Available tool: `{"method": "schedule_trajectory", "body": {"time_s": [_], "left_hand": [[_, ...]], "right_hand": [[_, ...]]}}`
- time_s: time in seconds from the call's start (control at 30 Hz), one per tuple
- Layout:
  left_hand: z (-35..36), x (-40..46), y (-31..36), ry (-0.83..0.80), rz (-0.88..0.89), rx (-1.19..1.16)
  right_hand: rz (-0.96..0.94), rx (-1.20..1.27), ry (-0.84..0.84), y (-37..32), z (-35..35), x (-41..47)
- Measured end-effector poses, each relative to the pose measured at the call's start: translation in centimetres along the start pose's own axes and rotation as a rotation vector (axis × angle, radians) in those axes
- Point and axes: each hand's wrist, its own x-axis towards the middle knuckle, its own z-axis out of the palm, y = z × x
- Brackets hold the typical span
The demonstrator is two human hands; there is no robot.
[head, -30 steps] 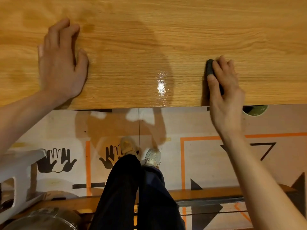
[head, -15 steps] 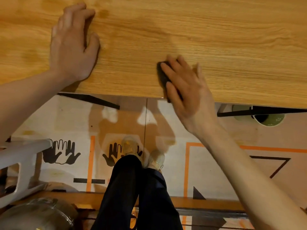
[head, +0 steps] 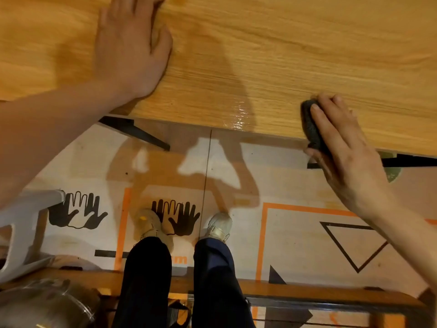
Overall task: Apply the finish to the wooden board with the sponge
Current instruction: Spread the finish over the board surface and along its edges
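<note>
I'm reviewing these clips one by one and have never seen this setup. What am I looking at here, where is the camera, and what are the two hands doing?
There is no machine: a person works with bare hands. The single picture comes from a camera worn on the head, looking down, so you also see the person's legs and shoes on the patterned floor. Across the top lies a wooden board. The left hand rests flat on it, holding nothing. The right hand presses a dark sponge against the board's near edge. A glossy wet patch shines left of the sponge, likely fresh finish.
</note>
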Motion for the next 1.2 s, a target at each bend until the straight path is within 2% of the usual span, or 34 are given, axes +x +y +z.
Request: {"method": "schedule_trajectory", "body": {"time_s": [0.23, 0.37, 0.47, 0.53, 0.63, 0.73, 0.97, 1.2], "left_hand": [[0.2, -0.1, -0.1, -0.012, 0.016, 0.014], [0.2, 0.2, -0.4, -0.017, 0.014, 0.004], [-0.5, 0.5, -0.9, -0.046, 0.044, -0.094], [-1.2, 0.1, -1.9, -0.063, 0.091, -0.136], [-2.5, -1.3, -4.7, -0.086, 0.165, -0.124], [-4.1, -3.1, -8.7, -0.105, 0.184, -0.082], [-6.0, -5.1, -15.7, -0.066, 0.159, -0.082], [-5.4, -5.3, -16.1, -0.056, 0.134, -0.102]], "right_hand": [[0.028, -0.004, 0.28, -10.1, 5.8, 4.5], [-0.027, 0.054, 0.36, -17.0, 8.9, 9.1], [-0.112, -0.001, 0.233, -16.4, 7.8, 9.5], [-0.084, -0.033, 0.129, -13.6, 5.9, 7.7], [-0.001, -0.03, 0.078, -8.8, 3.1, 4.5], [0.017, -0.04, 0.044, -7.1, 2.5, 3.5], [-0.032, -0.073, 0.238, -9.9, 5.3, 4.5], [-0.163, -0.003, 0.317, -19.2, 9.7, 10.6]]}}
